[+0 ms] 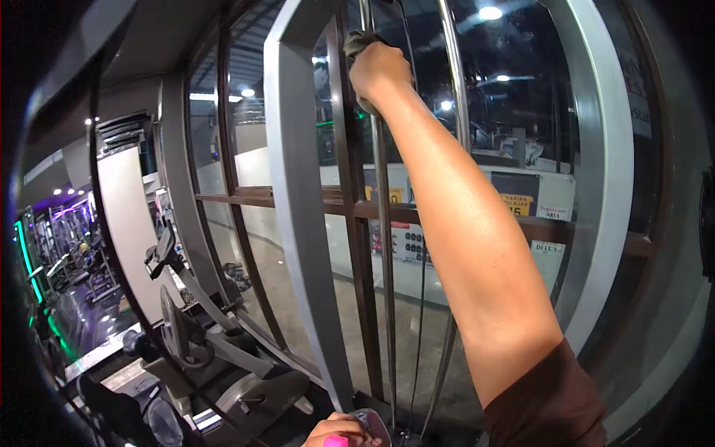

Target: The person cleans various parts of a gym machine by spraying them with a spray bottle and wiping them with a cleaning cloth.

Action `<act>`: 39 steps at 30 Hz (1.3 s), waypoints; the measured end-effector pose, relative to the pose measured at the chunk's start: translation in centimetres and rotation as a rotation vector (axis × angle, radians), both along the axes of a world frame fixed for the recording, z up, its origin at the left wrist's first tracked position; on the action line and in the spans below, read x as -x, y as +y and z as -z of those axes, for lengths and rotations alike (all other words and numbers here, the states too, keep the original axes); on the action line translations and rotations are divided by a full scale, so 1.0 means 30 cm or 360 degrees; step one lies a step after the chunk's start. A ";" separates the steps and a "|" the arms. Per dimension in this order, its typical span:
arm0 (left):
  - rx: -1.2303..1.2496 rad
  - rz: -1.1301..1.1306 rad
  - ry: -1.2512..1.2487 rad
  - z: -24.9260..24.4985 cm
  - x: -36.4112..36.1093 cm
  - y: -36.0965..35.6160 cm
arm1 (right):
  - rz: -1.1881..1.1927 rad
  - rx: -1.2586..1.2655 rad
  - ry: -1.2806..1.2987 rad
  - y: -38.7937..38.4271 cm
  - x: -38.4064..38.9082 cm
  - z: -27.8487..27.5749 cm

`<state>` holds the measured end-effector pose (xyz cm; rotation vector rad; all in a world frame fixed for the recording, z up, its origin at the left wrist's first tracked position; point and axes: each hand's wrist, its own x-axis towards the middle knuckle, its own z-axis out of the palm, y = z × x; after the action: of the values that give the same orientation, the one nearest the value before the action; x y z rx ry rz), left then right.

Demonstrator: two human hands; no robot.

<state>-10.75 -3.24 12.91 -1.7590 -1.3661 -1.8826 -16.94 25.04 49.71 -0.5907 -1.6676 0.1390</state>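
Note:
My right hand (381, 73) is raised at the upper middle, its fingers closed round a dark cloth (360, 43). The cloth is against the left chrome rod (384, 194) of a grey-framed machine (289, 149). At the bottom edge my left hand (335, 430) is closed on a clear bottle (375, 425), only partly in view. A bright pink part (336, 441) shows at its fingers.
A second chrome rod (453, 67) and thin cables run beside the first. Behind the frame stand brown-framed glass panes (307, 231) with posters (515, 203) beyond. An exercise bike (261, 391) is at lower left, near a mirror showing gym equipment.

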 end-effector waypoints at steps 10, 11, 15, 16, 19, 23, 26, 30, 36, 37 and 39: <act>0.0105 0.0128 -0.0274 0.078 0.002 0.024 | -0.0075 0.0069 0.0024 0.037 0.003 0.101; 0.0131 0.0130 -0.0311 0.088 0.002 0.024 | -0.0065 0.0065 0.0028 0.054 0.011 0.111; 0.0122 0.0112 -0.0495 0.129 -0.023 0.042 | -0.0015 0.0031 0.0047 0.058 0.013 0.178; 0.0174 0.0152 -0.0527 0.117 -0.024 0.033 | -0.0002 0.0011 0.0052 0.064 0.017 0.187; 0.0264 0.0218 -0.0756 0.121 -0.045 0.028 | -0.0067 0.0023 0.0058 0.071 0.016 0.233; 0.0111 0.0067 -0.0543 0.187 -0.029 0.068 | -0.0047 0.0043 0.0067 0.048 0.007 0.309; 0.0153 0.0023 -0.0487 0.208 -0.020 0.073 | -0.0070 0.0046 0.0102 0.059 0.019 0.385; 0.0138 -0.0066 -0.0430 0.243 -0.022 0.095 | -0.0046 0.0010 0.0013 0.015 -0.013 0.510; 0.0289 -0.0180 -0.0522 0.327 -0.019 0.133 | -0.0100 -0.0025 0.0069 0.030 -0.015 0.687; 0.0322 -0.0158 -0.0574 0.352 -0.018 0.136 | -0.0105 -0.0004 0.0062 0.035 -0.014 0.716; 0.0383 -0.0118 -0.0681 0.395 -0.009 0.142 | -0.0121 0.0037 0.0048 0.039 -0.009 0.769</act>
<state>-10.46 1.04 1.06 -1.4214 -1.8458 -2.2181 -16.65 26.22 26.64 -0.5402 -1.6616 0.2217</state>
